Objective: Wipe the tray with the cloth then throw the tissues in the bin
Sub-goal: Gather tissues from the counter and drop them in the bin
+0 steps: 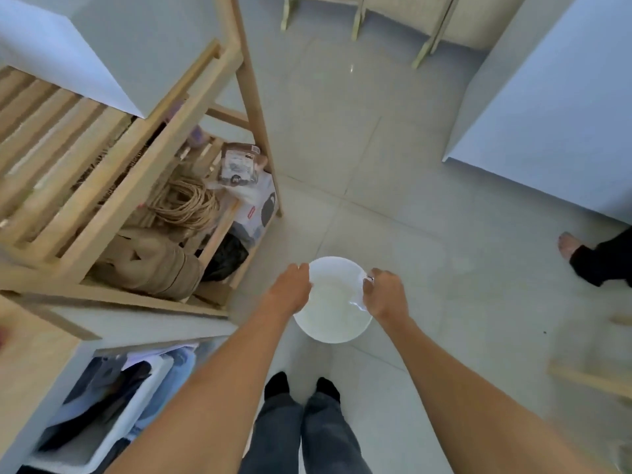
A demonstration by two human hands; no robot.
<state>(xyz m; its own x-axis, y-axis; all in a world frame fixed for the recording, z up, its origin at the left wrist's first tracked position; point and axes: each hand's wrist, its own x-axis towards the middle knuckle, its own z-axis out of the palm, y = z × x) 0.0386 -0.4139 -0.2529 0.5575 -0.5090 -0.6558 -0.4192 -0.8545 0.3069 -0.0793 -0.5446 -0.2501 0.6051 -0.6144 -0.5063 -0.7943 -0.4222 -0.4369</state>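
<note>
A round white bin [333, 302] stands on the grey tiled floor just in front of my feet. Both my arms reach down over it. My left hand [292, 290] hovers at the bin's left rim with its fingers curled; whether it holds anything is hidden. My right hand [384, 292] is at the right rim, closed on a thin white tissue [359, 301] that hangs over the bin's opening. The tray and the cloth are out of sight.
A wooden slatted shelf unit [113, 186] with rope, bags and packets stands at the left. A white basket of clothes [102, 405] sits at lower left. Another person's foot [569, 246] is at the right. Wooden furniture legs [422, 51] stand at the far side.
</note>
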